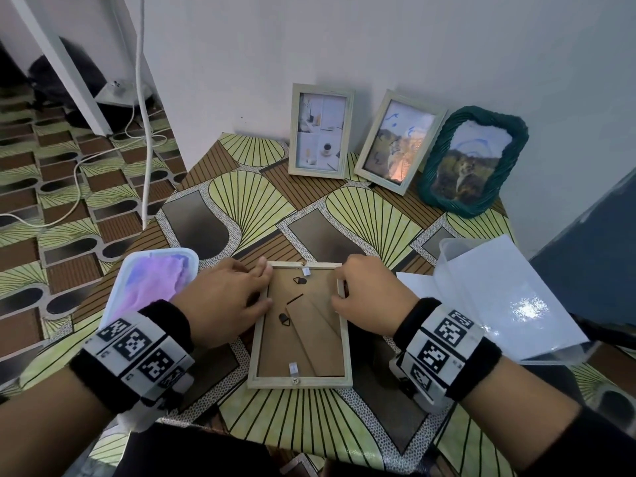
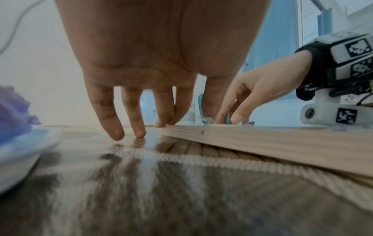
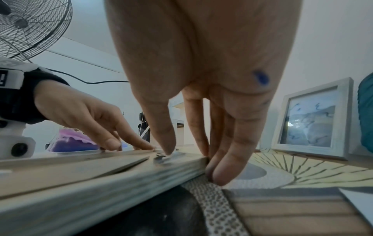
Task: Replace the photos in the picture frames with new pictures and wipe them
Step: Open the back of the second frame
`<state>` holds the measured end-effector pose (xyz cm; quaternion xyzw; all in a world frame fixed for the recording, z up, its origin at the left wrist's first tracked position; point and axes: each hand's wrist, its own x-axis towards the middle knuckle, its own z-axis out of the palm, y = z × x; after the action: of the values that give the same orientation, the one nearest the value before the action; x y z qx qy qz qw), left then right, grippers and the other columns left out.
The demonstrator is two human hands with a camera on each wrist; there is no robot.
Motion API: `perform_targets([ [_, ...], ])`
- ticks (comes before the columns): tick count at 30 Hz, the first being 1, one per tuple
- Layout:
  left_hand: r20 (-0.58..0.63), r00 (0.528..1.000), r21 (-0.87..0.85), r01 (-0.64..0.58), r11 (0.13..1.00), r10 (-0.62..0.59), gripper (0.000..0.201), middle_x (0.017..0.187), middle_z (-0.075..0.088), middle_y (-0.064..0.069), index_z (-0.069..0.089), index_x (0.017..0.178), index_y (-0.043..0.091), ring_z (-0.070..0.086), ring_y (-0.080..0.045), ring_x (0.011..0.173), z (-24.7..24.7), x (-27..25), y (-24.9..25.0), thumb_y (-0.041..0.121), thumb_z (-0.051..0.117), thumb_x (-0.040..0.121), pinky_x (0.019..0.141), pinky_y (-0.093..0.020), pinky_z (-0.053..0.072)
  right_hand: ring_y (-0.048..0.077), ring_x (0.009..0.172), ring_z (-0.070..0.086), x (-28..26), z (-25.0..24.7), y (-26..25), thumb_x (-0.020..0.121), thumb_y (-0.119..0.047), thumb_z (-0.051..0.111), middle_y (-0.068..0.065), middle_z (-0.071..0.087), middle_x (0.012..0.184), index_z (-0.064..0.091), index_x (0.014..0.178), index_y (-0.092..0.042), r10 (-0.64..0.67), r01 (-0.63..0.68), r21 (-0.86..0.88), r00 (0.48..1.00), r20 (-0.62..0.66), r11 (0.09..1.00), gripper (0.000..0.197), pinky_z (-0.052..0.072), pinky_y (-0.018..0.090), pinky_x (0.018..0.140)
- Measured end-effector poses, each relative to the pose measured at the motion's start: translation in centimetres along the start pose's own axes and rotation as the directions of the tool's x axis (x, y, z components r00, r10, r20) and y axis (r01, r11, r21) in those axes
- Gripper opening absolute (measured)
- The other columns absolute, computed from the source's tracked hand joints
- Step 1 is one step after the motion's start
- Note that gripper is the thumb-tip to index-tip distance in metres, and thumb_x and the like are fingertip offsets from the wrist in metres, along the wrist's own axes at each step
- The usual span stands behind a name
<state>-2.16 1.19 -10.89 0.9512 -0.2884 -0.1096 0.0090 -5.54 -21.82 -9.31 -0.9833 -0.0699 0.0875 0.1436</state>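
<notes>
A pale wooden picture frame (image 1: 299, 342) lies face down on the patterned table (image 1: 241, 201), its brown backing and folded stand showing. My left hand (image 1: 265, 287) rests at the frame's upper left edge with fingers (image 2: 139, 127) straight, some on the table, some on the frame's rim (image 2: 262, 143). My right hand (image 1: 340, 284) holds the upper right rail (image 3: 121, 172): its thumb (image 3: 165, 143) presses on the back near a metal tab while the other fingers (image 3: 224, 169) run down the outer side.
Three framed pictures lean on the wall behind: a pale frame (image 1: 321, 130), a second pale frame (image 1: 399, 141) and a green woven frame (image 1: 473, 160). A tray (image 1: 192, 253) with a purple cloth (image 1: 151, 284) sits left. Glossy sheets in a clear sleeve (image 1: 499, 297) lie right.
</notes>
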Motion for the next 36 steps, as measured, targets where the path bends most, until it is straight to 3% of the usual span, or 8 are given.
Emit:
perform_targets([
  [3,0.004,1.000,-0.116,-0.004,0.993,0.004,0.066,0.160,0.020,0.007,0.021,0.154,0.024,0.029,-0.017,0.141,-0.5,-0.7,0.0,0.052,0.040,0.097,0.112,-0.026,0.023,0.021,0.074,0.052,0.2,-0.2,0.3,0.088,-0.029,0.058,0.000,0.050,0.072,0.052,0.066,-0.014,0.001,0.001,0.044,0.999,-0.053,0.999,0.027,0.041,0.030,0.064],
  [7,-0.136,0.989,-0.167,-0.073,0.983,0.050,0.060,0.154,0.036,0.003,0.039,0.148,0.027,0.037,-0.017,0.139,-1.3,-3.8,1.5,0.053,0.048,0.094,0.112,-0.029,0.029,0.021,0.096,0.058,0.9,-0.5,0.4,0.092,-0.027,0.050,0.002,0.061,0.102,0.066,0.104,-0.012,-0.111,0.115,0.020,0.983,-0.144,0.993,0.025,0.050,0.040,0.086],
  [12,-0.065,0.968,-0.039,-0.247,0.968,0.244,0.047,0.131,0.060,0.020,0.061,0.129,0.032,0.055,-0.004,0.119,-1.8,-8.8,3.3,0.055,0.039,0.093,0.091,-0.034,0.052,0.022,0.125,0.047,1.5,-0.3,0.4,0.096,-0.022,0.048,0.002,0.055,0.134,0.053,0.135,-0.016,-0.300,0.299,-0.035,0.954,-0.002,0.953,0.039,0.042,0.043,0.104],
  [16,0.055,0.962,0.031,-0.268,0.963,0.266,0.050,0.141,0.051,0.021,0.057,0.134,0.031,0.050,-0.003,0.128,-1.0,-11.1,2.9,0.056,0.040,0.095,0.095,-0.027,0.050,0.026,0.134,0.038,0.9,0.1,0.8,0.099,-0.024,0.043,0.002,0.041,0.148,0.038,0.146,-0.020,-0.260,0.277,-0.128,0.957,0.131,0.952,0.048,0.039,0.046,0.108],
  [22,0.093,0.989,0.026,-0.120,0.992,0.117,0.088,0.157,-0.019,0.019,-0.004,0.154,0.031,-0.010,0.002,0.146,0.8,-10.1,0.6,0.077,-0.010,0.080,0.121,-0.026,0.009,0.027,0.109,0.053,-2.1,0.4,1.1,0.099,-0.033,0.041,0.005,0.050,0.123,0.043,0.136,-0.017,-0.162,0.168,-0.267,0.986,0.048,0.949,0.041,0.050,0.041,0.090],
  [27,0.039,0.999,0.010,-0.009,1.000,0.009,0.098,0.160,-0.012,0.006,-0.003,0.155,0.021,-0.004,-0.006,0.149,1.2,-7.8,0.6,0.078,-0.014,0.076,0.122,-0.027,0.005,0.023,0.093,0.058,-5.9,0.7,0.6,0.096,-0.040,0.040,0.001,0.056,0.098,0.060,0.111,-0.020,-0.219,0.200,-0.300,0.975,-0.031,0.933,0.032,0.040,0.032,0.067],
  [33,-0.043,0.999,-0.052,0.023,0.998,-0.026,0.072,0.160,0.019,0.009,0.027,0.152,0.023,0.035,-0.014,0.136,1.1,-4.9,0.4,0.062,0.040,0.092,0.112,-0.029,0.031,0.021,0.071,0.056,-6.7,0.8,0.5,0.089,-0.048,0.049,-0.004,0.059,0.071,0.055,0.077,-0.019,-0.029,0.021,-0.068,0.992,-0.119,0.997,0.032,0.041,0.034,0.059],
  [36,-0.096,0.994,-0.138,0.046,0.989,-0.059,0.061,0.149,0.043,0.013,0.052,0.138,0.025,0.048,-0.013,0.125,0.4,-4.0,-0.1,0.057,0.058,0.086,0.104,-0.028,0.038,0.021,0.078,0.058,-4.7,-0.1,1.2,0.087,-0.045,0.059,-0.001,0.062,0.077,0.058,0.083,-0.018,0.084,-0.077,0.061,0.989,-0.120,0.995,0.028,0.048,0.035,0.068],
])
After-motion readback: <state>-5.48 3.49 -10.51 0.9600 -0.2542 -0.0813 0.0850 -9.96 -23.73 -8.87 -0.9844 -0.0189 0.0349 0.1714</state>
